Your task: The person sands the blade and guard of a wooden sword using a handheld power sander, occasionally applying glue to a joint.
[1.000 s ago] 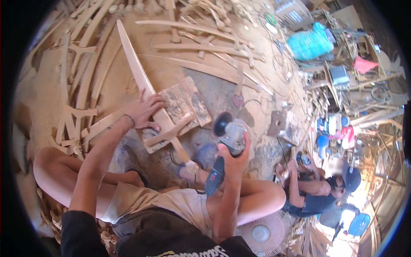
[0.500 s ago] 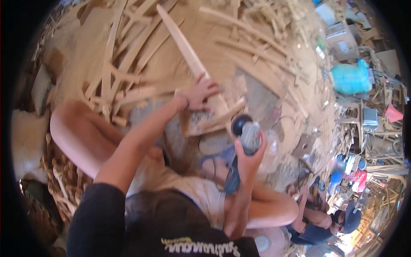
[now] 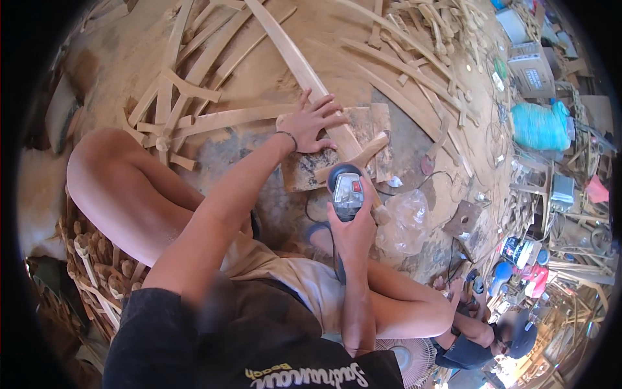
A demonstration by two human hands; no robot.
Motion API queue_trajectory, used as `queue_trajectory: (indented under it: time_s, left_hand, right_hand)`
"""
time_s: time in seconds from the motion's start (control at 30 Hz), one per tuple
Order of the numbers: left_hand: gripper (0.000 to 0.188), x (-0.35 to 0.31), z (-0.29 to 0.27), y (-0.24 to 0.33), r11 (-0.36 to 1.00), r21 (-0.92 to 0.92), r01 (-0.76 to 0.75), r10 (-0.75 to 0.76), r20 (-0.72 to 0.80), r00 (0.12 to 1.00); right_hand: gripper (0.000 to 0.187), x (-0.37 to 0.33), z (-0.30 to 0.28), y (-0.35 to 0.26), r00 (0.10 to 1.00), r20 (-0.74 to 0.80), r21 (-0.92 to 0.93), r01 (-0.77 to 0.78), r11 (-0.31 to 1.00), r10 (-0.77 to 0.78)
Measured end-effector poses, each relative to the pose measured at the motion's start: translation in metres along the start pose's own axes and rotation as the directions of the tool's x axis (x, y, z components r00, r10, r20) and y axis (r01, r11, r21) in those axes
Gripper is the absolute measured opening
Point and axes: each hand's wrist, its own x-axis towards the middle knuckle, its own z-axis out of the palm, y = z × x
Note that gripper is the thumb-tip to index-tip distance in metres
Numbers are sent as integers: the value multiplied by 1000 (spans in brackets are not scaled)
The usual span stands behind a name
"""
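Observation:
A long pale wooden sword [image 3: 285, 48] lies slantwise over a stained wooden block [image 3: 299, 176], its blade reaching away from me. Fingers spread, my left hand [image 3: 313, 126] rests on the blade just beyond the crossguard [image 3: 374, 148]. My right hand [image 3: 356, 235] is wrapped round an angle grinder [image 3: 348, 193]. The grinder's round black disc [image 3: 341, 172] is at the near side of the crossguard; whether it touches the wood I cannot tell. Past the grinder, the rounded pommel [image 3: 383, 215] shows, while part of the handle is hidden.
Wooden swords and strips [image 3: 207, 78] lie in loose piles ahead and to both sides. A clear plastic bag [image 3: 407, 223] and cables are right of the block. At lower right, a fan [image 3: 408, 362] stands near another person [image 3: 476, 334].
My right hand has brought the grinder leftward and up to the crossguard, uncovering the pommel. The left hand remains on the blade, slightly farther right in view. The view has shifted a little.

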Motion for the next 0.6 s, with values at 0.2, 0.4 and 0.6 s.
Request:
queue_trajectory:
  time_s: [0.2, 0.4, 0.6]
  left_hand:
    - [76, 7, -1, 1, 997, -78, -17, 14, -28, 999]
    - [71, 2, 3, -7, 999, -51, -10, 7, -45, 999]
    - [65, 4, 5, -5, 997, -82, -10, 5, -53, 999]
  right_hand:
    - [92, 2, 11, 2, 999, 32, -243, 13, 970, -6]
    - [96, 4, 17, -12, 991, 105, -286, -48, 957, 81]
    - [96, 4, 18, -17, 992, 95, -299, -48, 953, 80]
